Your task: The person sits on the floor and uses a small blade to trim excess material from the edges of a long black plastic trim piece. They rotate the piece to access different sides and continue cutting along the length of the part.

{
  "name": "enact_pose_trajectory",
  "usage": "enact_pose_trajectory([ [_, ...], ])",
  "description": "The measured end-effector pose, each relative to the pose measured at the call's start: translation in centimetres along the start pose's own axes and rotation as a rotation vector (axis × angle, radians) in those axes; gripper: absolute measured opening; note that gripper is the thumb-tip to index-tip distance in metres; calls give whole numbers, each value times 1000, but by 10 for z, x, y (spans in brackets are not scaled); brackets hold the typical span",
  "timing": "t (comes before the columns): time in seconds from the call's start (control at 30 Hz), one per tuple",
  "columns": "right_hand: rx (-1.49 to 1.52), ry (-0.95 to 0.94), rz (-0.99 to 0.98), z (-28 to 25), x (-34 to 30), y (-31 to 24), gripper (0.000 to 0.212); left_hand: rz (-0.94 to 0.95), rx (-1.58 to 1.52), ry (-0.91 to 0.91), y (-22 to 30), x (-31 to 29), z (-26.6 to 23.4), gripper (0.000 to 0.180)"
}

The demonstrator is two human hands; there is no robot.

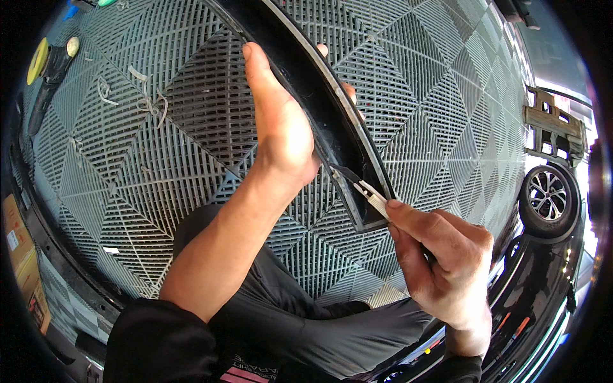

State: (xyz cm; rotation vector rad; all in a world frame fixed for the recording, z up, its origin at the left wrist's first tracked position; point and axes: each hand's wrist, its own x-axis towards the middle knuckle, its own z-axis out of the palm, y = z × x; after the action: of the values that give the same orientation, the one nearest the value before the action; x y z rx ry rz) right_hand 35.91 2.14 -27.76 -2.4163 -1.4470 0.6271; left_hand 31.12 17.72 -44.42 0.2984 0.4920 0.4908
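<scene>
A long, curved black trim piece [319,96] with a hollow channel and grey edges runs from the top of the view down to a squared end near the middle. My left hand [284,127] is closed around it, thumb along the near side and fingertips showing past the far edge. My right hand [440,255] pinches the pale ribbed handle of a small craft knife [377,203] between thumb and forefinger. Its dark pointed blade lies at the inner left edge of the trim piece, close to the squared end. Whether the blade cuts into the edge, I cannot tell.
Grey slatted floor tiles [211,102] lie beneath. Pale strip scraps [153,105] are scattered at left, near a polisher with a yellow pad [38,60]. Cardboard boxes [25,255] stand at far left. A car wheel [548,199] and a brown slotted object [555,127] are at right.
</scene>
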Motion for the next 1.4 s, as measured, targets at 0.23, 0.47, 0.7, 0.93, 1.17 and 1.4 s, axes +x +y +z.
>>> enact_pose_trajectory([
  [0.23, -10, -35, 21, 0, -2, -3, 28, 6, 26, -17, 1, -2, 0, 94],
  [0.47, -50, -38, 8, 4, -6, -3, 29, -5, 30, 9, -1, -3, -2, 94],
  [0.7, -66, -50, 7, 5, -9, -5, 28, -5, 12, 43, -1, -3, -1, 92],
  [0.93, -19, -51, 43, 4, -9, -5, 26, 19, 51, 35, -2, -3, -1, 91],
  [1.17, -2, -42, 1, 8, -14, 2, 33, 24, 54, 50, -1, -4, 0, 93],
  [1.4, -16, -54, 49, 8, -17, -5, 27, 22, 29, 61, -1, -4, 1, 92],
])
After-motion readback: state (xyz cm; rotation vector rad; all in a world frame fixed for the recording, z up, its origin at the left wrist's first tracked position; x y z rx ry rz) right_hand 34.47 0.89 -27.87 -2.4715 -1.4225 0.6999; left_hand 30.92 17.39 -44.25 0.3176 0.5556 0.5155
